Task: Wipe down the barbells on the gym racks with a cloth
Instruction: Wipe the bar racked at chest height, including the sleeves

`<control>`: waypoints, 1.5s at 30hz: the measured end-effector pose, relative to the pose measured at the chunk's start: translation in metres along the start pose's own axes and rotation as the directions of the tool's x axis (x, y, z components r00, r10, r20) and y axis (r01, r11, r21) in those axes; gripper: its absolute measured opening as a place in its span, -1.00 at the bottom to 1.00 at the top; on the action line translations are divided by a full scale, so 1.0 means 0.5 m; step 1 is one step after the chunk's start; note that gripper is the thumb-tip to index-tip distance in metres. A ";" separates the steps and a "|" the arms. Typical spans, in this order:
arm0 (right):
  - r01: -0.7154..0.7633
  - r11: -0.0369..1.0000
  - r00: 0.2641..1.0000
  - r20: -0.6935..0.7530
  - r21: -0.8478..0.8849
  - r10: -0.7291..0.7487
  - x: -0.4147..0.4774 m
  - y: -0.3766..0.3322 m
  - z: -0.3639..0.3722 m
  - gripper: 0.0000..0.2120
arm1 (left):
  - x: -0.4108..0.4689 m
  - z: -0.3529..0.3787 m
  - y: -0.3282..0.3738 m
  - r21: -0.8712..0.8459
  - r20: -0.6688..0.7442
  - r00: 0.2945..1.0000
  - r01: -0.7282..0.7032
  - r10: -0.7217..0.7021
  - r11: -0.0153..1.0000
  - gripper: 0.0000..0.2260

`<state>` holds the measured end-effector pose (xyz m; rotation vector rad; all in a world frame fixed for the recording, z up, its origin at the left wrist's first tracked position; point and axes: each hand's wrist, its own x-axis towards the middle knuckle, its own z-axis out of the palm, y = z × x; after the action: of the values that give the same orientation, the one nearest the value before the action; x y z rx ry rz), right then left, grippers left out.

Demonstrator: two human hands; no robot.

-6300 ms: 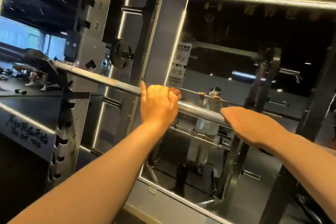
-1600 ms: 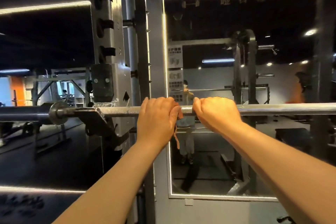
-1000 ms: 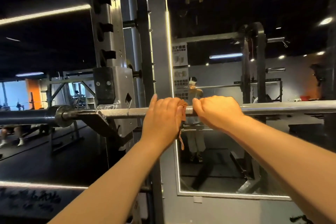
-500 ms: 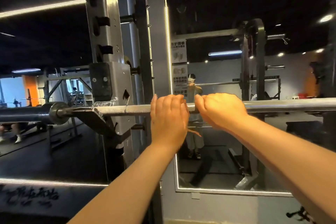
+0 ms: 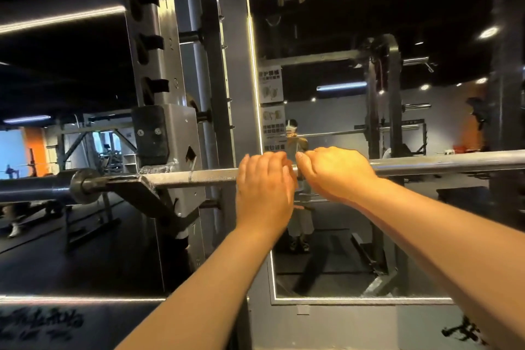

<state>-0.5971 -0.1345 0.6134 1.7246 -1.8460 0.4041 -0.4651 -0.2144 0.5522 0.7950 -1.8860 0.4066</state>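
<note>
The barbell (image 5: 199,176) is seen lying level across the middle of the scene, its left part resting in the hook (image 5: 133,186) of the grey rack upright (image 5: 159,65), with its collar (image 5: 82,186) and dark sleeve reaching out to the left. The left hand (image 5: 264,187) is laid over the bar just right of the upright, its fingers curled over the top of the shaft. The right hand (image 5: 338,176) is set just beside it, its fingers likewise hooked over the bar. The cloth is largely hidden under the left hand; only a thin orange strip (image 5: 303,207) is made out below the gap between the hands, and it cannot be told for certain that this is the cloth. Farther off, a mirror (image 5: 426,207) edged with light strips is fixed to the wall. Compared with six seconds before, when the hands were spread apart on a slanting bar, they are now drawn close together; since half a second ago they are barely shifted.
</note>
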 end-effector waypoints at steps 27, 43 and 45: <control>-0.006 0.954 0.994 -0.104 -0.300 -0.027 -0.008 0.031 0.020 -0.89 | 0.110 -0.029 0.031 0.022 0.217 0.956 0.197 -0.197 0.980 -0.70; -0.098 0.964 0.991 -0.109 -0.246 0.073 -0.012 0.027 0.017 -0.78 | 0.048 -0.006 0.040 -0.014 -0.013 1.000 -0.012 0.012 1.000 -0.68; -0.108 0.964 0.989 -0.124 -0.242 0.080 -0.015 0.028 0.017 -0.78 | 0.044 -0.010 0.021 0.041 -0.004 0.991 -0.137 0.137 0.990 -0.74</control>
<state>-0.6126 -0.1317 0.6043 1.4224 -1.8160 0.2881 -0.4749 -0.2116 0.5745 0.6917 -1.9377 0.5340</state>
